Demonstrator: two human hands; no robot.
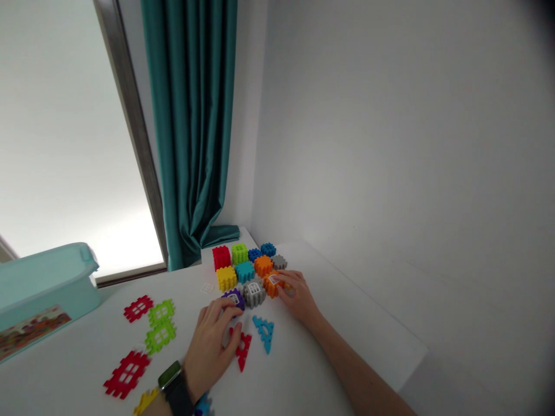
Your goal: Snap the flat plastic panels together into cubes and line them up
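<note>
My right hand (300, 297) grips an orange toothed block (272, 285) with a white window on top, fingers and thumb at its right side. The fingertips of my left hand (214, 341) rest at the near edge of a purple block (235, 299), which they partly cover. Its thumb stands apart, over a red triangular piece (243, 350). Between the hands sits a grey block (254, 294) with a white window. A light-blue triangular piece (264, 333) lies just in front of it.
Behind stand a yellow block (226, 278), a cyan block (245, 271), a red block (221, 258) and others. Flat red (128, 374) and green pieces (161, 336) lie at left. A turquoise bin (78, 294) stands far left. A wall (390, 173) borders the table's right.
</note>
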